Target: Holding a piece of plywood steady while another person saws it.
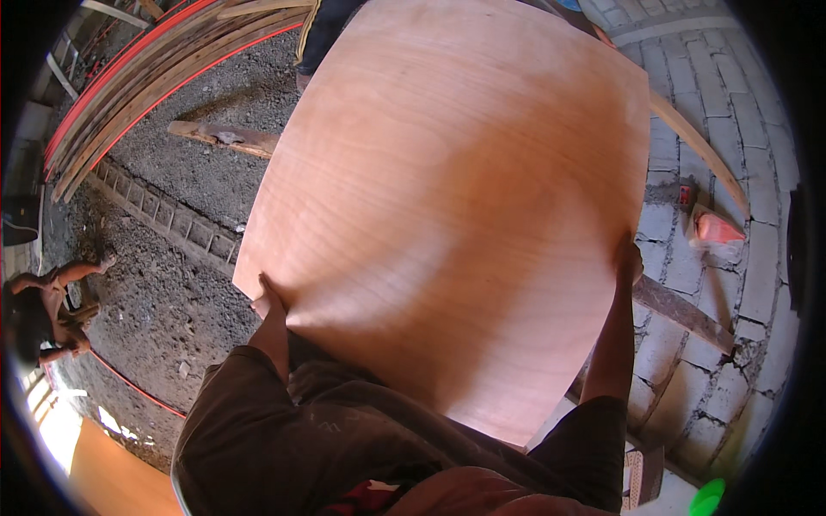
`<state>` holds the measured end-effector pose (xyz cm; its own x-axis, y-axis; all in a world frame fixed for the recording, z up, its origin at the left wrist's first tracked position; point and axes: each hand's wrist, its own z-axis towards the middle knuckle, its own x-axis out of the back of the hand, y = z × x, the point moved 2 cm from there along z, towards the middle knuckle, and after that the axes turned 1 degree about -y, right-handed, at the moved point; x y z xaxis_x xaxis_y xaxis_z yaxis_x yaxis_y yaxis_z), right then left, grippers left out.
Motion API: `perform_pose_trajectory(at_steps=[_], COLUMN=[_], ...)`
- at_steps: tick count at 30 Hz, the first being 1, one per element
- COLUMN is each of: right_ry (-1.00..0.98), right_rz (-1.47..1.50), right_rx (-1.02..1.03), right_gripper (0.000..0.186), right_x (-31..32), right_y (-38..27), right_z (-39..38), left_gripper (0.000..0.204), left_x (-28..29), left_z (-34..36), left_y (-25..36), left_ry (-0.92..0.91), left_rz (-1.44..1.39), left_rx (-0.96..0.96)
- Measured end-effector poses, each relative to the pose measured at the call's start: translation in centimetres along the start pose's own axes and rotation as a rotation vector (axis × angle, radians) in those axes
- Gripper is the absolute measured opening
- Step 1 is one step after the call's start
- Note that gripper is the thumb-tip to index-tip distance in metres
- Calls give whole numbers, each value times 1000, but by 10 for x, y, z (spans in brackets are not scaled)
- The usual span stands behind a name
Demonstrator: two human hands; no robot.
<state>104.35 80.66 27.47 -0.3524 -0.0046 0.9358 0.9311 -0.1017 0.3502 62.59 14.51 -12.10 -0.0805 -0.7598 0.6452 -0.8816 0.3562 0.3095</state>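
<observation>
Dark, gravelly ground (163, 344) is bordered on the right by a wall of pale grey blocks (757, 284). Between them, in front of the wearer's body, a large wooden sheet (447, 189) is held, its smooth, light-brown face turned up and partly covered by shadow. Both hands are set well apart: its left edge, close to the near corner, is gripped by the left hand (270, 303), and its right edge by the right hand (631, 262); the fingers beneath are mostly hidden. Beyond the left edge, a short timber (224, 138) and a ladder-like frame (163, 211) are seen on the ground. Farther out, long boards (172, 77) are stacked at the upper left, and a red pouch (716, 229) is seen against the blocks.
</observation>
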Motion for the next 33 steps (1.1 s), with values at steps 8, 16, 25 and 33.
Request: perform_pose_trajectory(at_steps=[8, 16, 25, 33], right_ry=[-21, -37, -31, 0], right_rz=[-29, -22, -26, -59], right_rx=[5, -7, -13, -21], right_gripper=[82, 83, 83, 79], right_x=[2, 1, 3, 11], right_y=[-1, 0, -2, -10], right_z=[0, 2, -2, -12], left_gripper=[101, 101, 101, 101], left_x=[1, 0, -4, -8], left_z=[2, 7, 16, 23], left_y=[-1, -5, -7, -12], left_ry=[0, -10, -27, -54], left_rz=[8, 16, 5, -14], left_rx=[-2, -6, -26, -32])
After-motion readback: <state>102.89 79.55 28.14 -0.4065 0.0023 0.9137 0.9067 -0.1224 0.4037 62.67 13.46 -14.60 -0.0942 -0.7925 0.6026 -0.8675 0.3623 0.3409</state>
